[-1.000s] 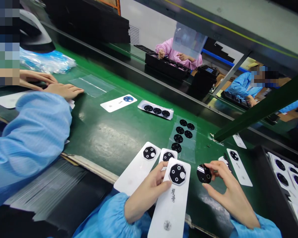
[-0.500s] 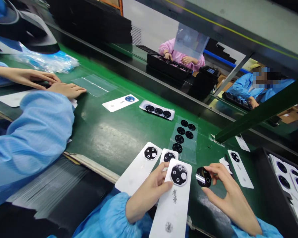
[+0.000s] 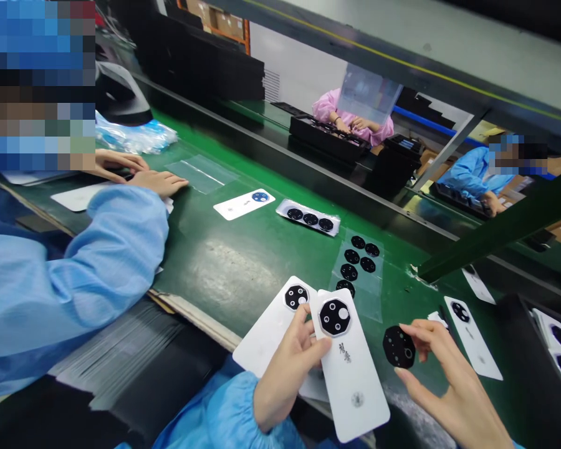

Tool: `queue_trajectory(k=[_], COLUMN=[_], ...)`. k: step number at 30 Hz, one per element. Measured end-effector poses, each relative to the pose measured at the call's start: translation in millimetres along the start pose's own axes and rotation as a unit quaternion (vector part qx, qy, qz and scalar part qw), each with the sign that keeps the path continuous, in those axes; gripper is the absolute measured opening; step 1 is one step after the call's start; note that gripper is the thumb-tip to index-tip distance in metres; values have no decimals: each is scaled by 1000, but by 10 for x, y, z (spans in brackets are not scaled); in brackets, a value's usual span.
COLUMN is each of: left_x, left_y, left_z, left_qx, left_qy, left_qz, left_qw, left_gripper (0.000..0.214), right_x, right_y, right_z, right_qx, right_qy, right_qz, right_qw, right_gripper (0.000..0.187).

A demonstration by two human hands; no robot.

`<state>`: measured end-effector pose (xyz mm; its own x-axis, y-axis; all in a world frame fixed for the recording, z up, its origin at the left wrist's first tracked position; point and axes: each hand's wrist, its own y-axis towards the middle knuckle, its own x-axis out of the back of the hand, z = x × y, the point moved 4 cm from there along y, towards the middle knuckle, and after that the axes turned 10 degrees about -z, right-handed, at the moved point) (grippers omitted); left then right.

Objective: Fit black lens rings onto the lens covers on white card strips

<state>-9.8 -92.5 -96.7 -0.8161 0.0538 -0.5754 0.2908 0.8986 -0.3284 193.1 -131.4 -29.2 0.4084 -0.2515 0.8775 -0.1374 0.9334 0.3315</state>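
Note:
My left hand (image 3: 287, 365) grips a white phone back cover (image 3: 353, 371) by its left edge; the cover carries a black octagonal camera ring (image 3: 335, 317) near its top. My right hand (image 3: 449, 377) pinches a loose black octagonal camera plate (image 3: 399, 347) between thumb and fingers, just right of the cover. Another white back cover (image 3: 273, 327) lies on the green belt (image 3: 224, 262) under my left hand. A clear film sheet with several black plates (image 3: 358, 262) lies beyond.
A co-worker's blue sleeve (image 3: 75, 274) and hands (image 3: 159, 182) rest at the left. A white cover (image 3: 244, 203) and a packet of black plates (image 3: 309, 217) lie mid-belt. Covers (image 3: 472, 337) and a black tray (image 3: 546, 349) sit at the right. People work across the line.
The held cover has tilted, its lower end swinging right. The black plate has moved slightly right and away from the cover, now turned face-on. The camera view has shifted.

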Motion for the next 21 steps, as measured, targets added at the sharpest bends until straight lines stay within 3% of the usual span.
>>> queue_trajectory(k=[9, 21], left_x=[31, -12], left_y=[-7, -27], left_z=[-16, -24], left_qx=[3, 16], left_qy=[-26, -7], left_qz=[-24, 8], left_qw=[999, 1000], left_gripper=[51, 41], right_x=[-7, -7], right_y=[50, 69], right_z=[33, 30], right_qx=[41, 33], right_qy=[-22, -14], right_qz=[-8, -3], right_qw=[999, 999], right_gripper=[37, 39])
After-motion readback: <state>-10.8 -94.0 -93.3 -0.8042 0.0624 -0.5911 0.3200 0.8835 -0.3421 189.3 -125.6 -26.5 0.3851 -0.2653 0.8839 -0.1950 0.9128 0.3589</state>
